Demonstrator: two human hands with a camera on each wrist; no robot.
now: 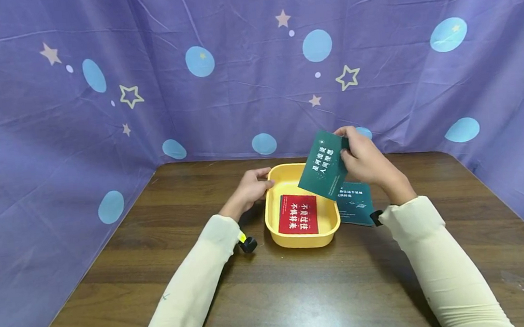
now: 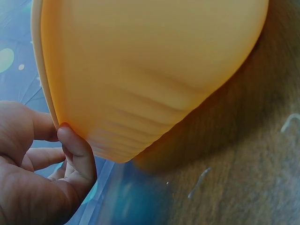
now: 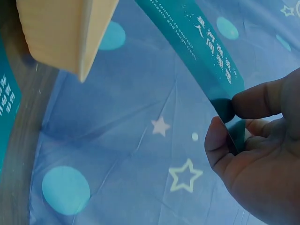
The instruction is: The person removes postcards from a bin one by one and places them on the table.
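Note:
A yellow plastic basket (image 1: 275,235) stands on the table, with a red card (image 1: 297,215) printed in white characters lying inside it. My left hand (image 1: 249,189) pinches the basket's rim at its far left side; the left wrist view shows thumb and finger on the edge of the basket (image 2: 140,70). In my right hand (image 1: 366,159) a green card (image 1: 322,164) with white characters is pinched by one end, tilted above the basket's right side. The right wrist view shows thumb and fingers on that card (image 3: 206,51). More green cards (image 1: 358,204) lie on the table right of the basket.
The brown wooden table (image 1: 301,295) extends around the basket. Behind it hangs a purple curtain (image 1: 246,92) with stars and blue spots. A small transparent scrap (image 1: 519,282) lies on the table's right side.

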